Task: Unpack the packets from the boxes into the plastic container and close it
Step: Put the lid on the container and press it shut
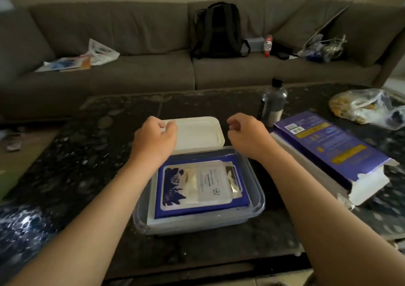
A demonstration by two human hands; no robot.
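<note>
A white rectangular plastic lid (197, 132) is being gripped at its left near corner by the left hand (155, 138), with the fingers being curled over the rim. The lid's near edge is being shown over the far rim of a clear rectangular plastic container (259, 200). Whether the lid is being lifted off the surface cannot be told. The container is being supported, uncovered, by a dark speckled table (87, 154), directly in front of the person and between the 2 forearms. A stack of flat blue and white packets (197, 182) is being held inside it, and the top packet is being shown face up with a dark blue plant picture and a pale label.

The right hand (245, 134) is being held in the air just right of the lid, apart from it, with its fingers loosely curled and nothing being held.

A long purple cardboard box with yellow bands (328, 149) is being seen lying flat to the right of the container, apart from it, its near end torn open. Behind it, a clear bottle with a black cap (274, 103) is being seen upright. A crumpled clear plastic bag (363, 106) is being seen at the far right of the table. Beyond the table, a black backpack (219, 31) is being propped on a grey-brown fabric sofa (131, 33).
</note>
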